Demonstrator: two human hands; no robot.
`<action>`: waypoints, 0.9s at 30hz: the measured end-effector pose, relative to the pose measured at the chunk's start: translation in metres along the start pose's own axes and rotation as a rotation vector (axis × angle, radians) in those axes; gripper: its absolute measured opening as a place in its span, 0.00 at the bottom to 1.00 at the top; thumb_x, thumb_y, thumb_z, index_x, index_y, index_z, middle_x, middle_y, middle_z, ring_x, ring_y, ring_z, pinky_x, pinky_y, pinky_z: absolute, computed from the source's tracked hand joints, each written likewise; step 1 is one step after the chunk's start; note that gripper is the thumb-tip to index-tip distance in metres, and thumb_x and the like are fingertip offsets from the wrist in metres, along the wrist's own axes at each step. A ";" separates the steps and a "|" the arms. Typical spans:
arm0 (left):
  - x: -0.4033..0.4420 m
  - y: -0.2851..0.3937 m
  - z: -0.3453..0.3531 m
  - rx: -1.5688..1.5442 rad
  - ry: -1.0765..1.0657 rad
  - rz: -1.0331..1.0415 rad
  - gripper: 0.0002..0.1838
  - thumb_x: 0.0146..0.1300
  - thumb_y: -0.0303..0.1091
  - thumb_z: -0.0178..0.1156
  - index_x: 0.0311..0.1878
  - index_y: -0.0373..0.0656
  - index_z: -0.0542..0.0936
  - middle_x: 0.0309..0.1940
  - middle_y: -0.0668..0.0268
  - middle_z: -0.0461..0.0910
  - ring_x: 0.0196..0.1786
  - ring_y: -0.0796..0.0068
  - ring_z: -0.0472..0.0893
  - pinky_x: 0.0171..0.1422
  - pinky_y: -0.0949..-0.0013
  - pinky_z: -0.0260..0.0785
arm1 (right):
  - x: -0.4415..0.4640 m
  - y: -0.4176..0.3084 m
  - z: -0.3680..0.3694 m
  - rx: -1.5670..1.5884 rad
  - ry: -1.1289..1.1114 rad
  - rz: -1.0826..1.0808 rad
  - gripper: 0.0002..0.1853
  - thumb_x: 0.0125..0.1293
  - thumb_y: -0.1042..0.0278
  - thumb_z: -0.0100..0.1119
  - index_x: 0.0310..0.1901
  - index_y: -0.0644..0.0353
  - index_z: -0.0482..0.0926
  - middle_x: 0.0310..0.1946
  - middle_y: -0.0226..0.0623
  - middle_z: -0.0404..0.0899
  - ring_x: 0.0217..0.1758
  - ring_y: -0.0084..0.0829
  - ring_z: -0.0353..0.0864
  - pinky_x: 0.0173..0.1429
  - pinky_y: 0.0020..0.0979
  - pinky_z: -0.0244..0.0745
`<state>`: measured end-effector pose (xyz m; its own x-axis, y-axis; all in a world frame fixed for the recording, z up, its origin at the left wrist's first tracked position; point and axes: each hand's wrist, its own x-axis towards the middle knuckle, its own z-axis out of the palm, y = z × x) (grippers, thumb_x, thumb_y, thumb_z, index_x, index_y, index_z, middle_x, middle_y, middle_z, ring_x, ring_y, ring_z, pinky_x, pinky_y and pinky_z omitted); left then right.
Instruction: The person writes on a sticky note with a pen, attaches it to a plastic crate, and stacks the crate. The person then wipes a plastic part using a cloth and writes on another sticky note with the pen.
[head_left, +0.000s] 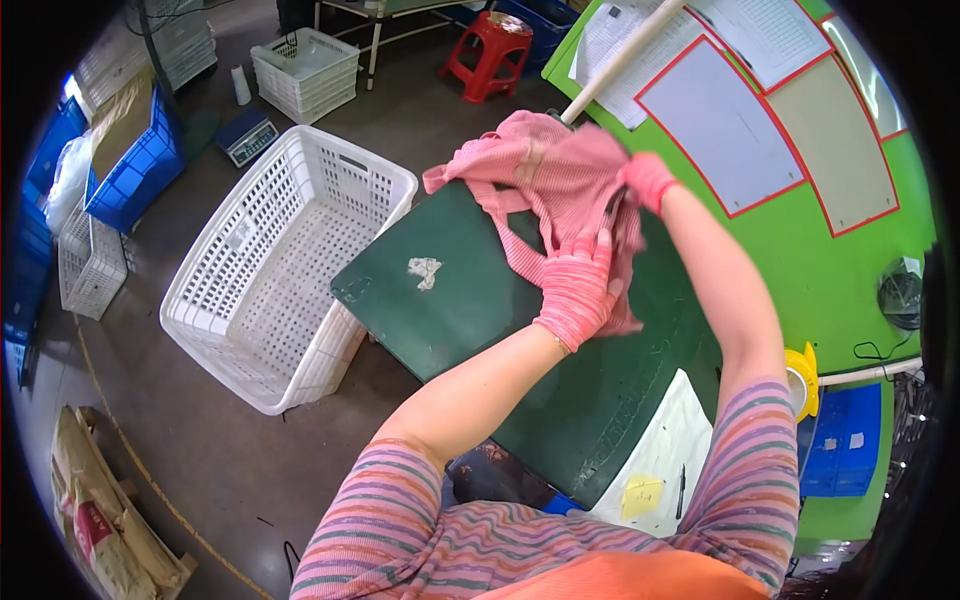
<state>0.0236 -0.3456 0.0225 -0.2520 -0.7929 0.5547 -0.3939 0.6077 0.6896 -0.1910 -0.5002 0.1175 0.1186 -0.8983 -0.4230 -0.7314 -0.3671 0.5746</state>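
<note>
A pink ribbed knit garment (535, 160) lies bunched on the dark green tabletop (450, 310), with a strap-like strip hanging toward me. My left hand (580, 285), in a pink fingerless glove, rests on its near part with the fingers stretched out over the fabric. At the garment's right edge is my right hand (648, 182), gloved the same way and smeared by motion. Its fingers are curled out of sight, so its grip does not show. A narrow dark thing (612, 208) shows between the two hands; its kind is unclear.
Left of the table stands a large white plastic basket (190, 290). A green board (730, 245) with red-framed sheets adjoins the right side. Paper with a pen (682, 492) and yellow note (641, 495) lies near me. A red stool (488, 58) and blue scale (247, 137) stand behind.
</note>
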 end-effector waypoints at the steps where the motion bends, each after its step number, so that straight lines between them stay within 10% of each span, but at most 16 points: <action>1: 0.001 -0.002 0.005 0.007 0.019 0.009 0.39 0.49 0.43 0.69 0.65 0.37 0.69 0.59 0.46 0.71 0.59 0.46 0.73 0.62 0.47 0.66 | 0.005 0.018 -0.012 -0.026 0.039 0.076 0.09 0.53 0.66 0.63 0.35 0.58 0.83 0.28 0.40 0.82 0.35 0.38 0.83 0.39 0.41 0.78; 6: -0.001 -0.007 0.013 0.019 -0.062 0.015 0.38 0.48 0.42 0.70 0.63 0.36 0.71 0.60 0.47 0.71 0.60 0.48 0.72 0.62 0.48 0.65 | -0.001 0.078 -0.083 0.652 0.841 0.880 0.19 0.63 0.64 0.51 0.55 0.45 0.81 0.52 0.44 0.81 0.56 0.46 0.80 0.59 0.40 0.74; 13: -0.002 -0.002 0.011 0.093 -0.295 0.023 0.35 0.47 0.41 0.70 0.60 0.38 0.74 0.60 0.50 0.72 0.61 0.51 0.73 0.63 0.50 0.65 | 0.020 0.026 -0.033 0.535 0.646 0.686 0.19 0.68 0.65 0.38 0.54 0.52 0.78 0.53 0.49 0.79 0.58 0.51 0.77 0.61 0.45 0.72; 17: -0.003 -0.004 0.015 0.145 -0.397 0.034 0.35 0.47 0.42 0.70 0.60 0.39 0.75 0.57 0.52 0.73 0.59 0.53 0.73 0.61 0.52 0.66 | 0.037 -0.044 -0.009 0.679 0.072 0.617 0.30 0.48 0.51 0.73 0.50 0.62 0.82 0.46 0.43 0.85 0.47 0.40 0.84 0.55 0.38 0.77; 18: -0.004 -0.005 0.016 0.157 -0.409 0.041 0.35 0.47 0.42 0.70 0.60 0.40 0.75 0.57 0.52 0.74 0.58 0.54 0.74 0.60 0.52 0.67 | 0.024 -0.051 -0.009 1.217 -0.005 0.432 0.37 0.46 0.51 0.75 0.57 0.64 0.77 0.45 0.42 0.83 0.44 0.35 0.83 0.53 0.35 0.76; 21: -0.001 -0.005 0.015 0.202 -0.371 0.033 0.22 0.45 0.43 0.69 0.43 0.44 0.78 0.45 0.58 0.75 0.50 0.56 0.76 0.52 0.55 0.70 | 0.019 -0.052 0.017 1.483 0.295 0.211 0.43 0.49 0.53 0.71 0.64 0.68 0.66 0.42 0.40 0.82 0.42 0.32 0.82 0.50 0.31 0.76; 25: 0.000 -0.012 0.020 0.242 -0.313 0.118 0.21 0.44 0.42 0.70 0.41 0.45 0.77 0.41 0.56 0.78 0.45 0.52 0.78 0.46 0.52 0.74 | -0.080 -0.041 -0.009 0.881 0.459 0.217 0.31 0.64 0.53 0.60 0.64 0.63 0.69 0.55 0.48 0.78 0.60 0.42 0.77 0.66 0.36 0.69; 26: -0.001 -0.016 0.022 0.230 -0.281 0.173 0.23 0.44 0.42 0.71 0.43 0.45 0.78 0.41 0.56 0.78 0.45 0.51 0.78 0.47 0.52 0.74 | -0.105 -0.057 0.007 0.730 0.903 0.242 0.18 0.53 0.62 0.64 0.45 0.61 0.80 0.40 0.44 0.81 0.44 0.44 0.80 0.50 0.41 0.74; 27: -0.001 -0.018 0.022 0.210 -0.254 0.229 0.25 0.45 0.42 0.72 0.46 0.45 0.78 0.43 0.55 0.78 0.45 0.50 0.78 0.48 0.52 0.73 | -0.149 -0.056 0.011 0.816 0.649 0.191 0.23 0.59 0.58 0.62 0.54 0.61 0.75 0.48 0.45 0.80 0.51 0.43 0.79 0.57 0.39 0.73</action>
<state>0.0115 -0.3571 -0.0010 -0.5546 -0.6395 0.5324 -0.4674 0.7688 0.4365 -0.1750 -0.3434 0.1411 0.1132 -0.9693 0.2180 -0.9767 -0.1489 -0.1545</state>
